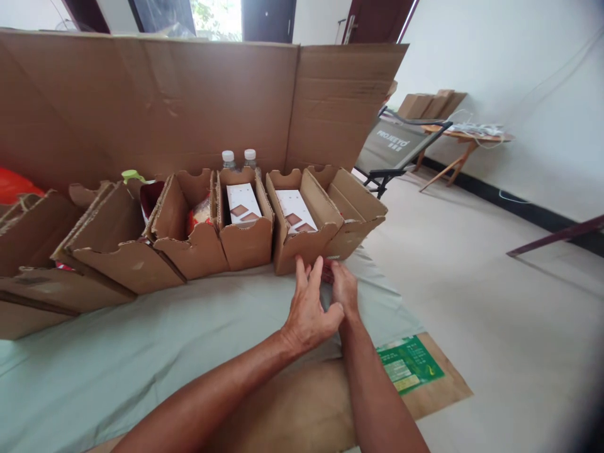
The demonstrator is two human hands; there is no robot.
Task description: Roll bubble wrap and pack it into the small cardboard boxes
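Note:
My left hand (309,308) has its fingers stretched and apart, with the fingertips at the lower front of a cardboard bin (302,248). Beside it, my right hand (344,286) is closed, its fingers curled near the foot of the end cardboard bin (356,233). A small dark red patch (327,272) shows at the right fingers, partly hidden; I cannot make out what it is. The bin before my left hand contains a white box with brown diamond shapes (296,211). A similar white box (243,202) stands in the bin to its left.
More cardboard bins (127,267) line up leftward, one with a red-and-clear packet (202,212). Behind them are two white-capped bottles (228,157) and a tall cardboard screen (212,100). A pale green cloth (202,327) lies underneath. A folding chair (396,141) stands right.

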